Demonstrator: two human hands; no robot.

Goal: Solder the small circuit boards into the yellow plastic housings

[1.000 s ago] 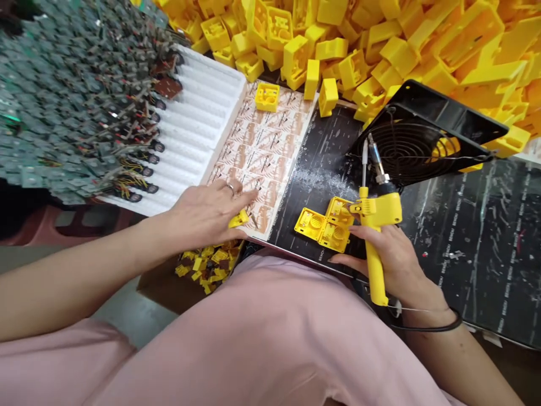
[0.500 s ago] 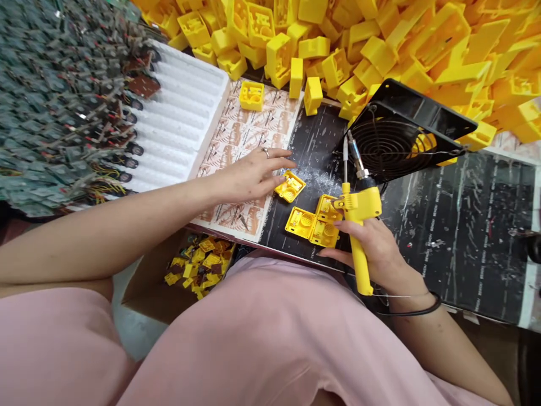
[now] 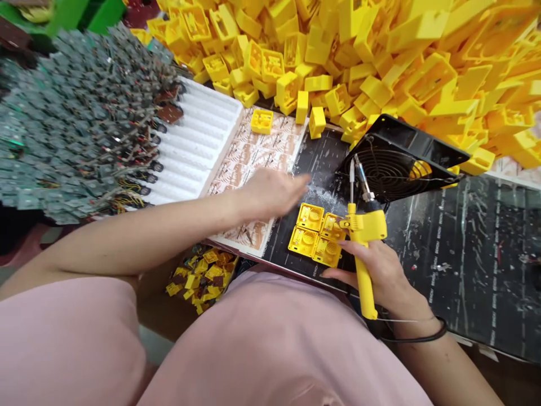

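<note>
My left hand (image 3: 273,192) hovers over the edge of the patterned sheet (image 3: 249,152), fingers stretched to the right and blurred by motion, with nothing in it. Just right of it, a few open yellow housings (image 3: 310,231) lie packed together on the black mat (image 3: 465,242). My right hand (image 3: 382,273) grips the handle of a yellow soldering iron (image 3: 366,225). Its metal tip points up and away, and its body rests against the right side of the housings.
A black fan (image 3: 393,163) leans behind the iron. A big heap of yellow housings (image 3: 380,51) fills the back. A white ribbed tray (image 3: 194,141) and a pile of circuit boards (image 3: 76,124) lie left. A box of small yellow parts (image 3: 203,273) sits below the table edge.
My left hand carried a yellow housing from the patterned sheet to the mat, set it against the other two, and now draws off it. The right hand and iron have barely moved.
</note>
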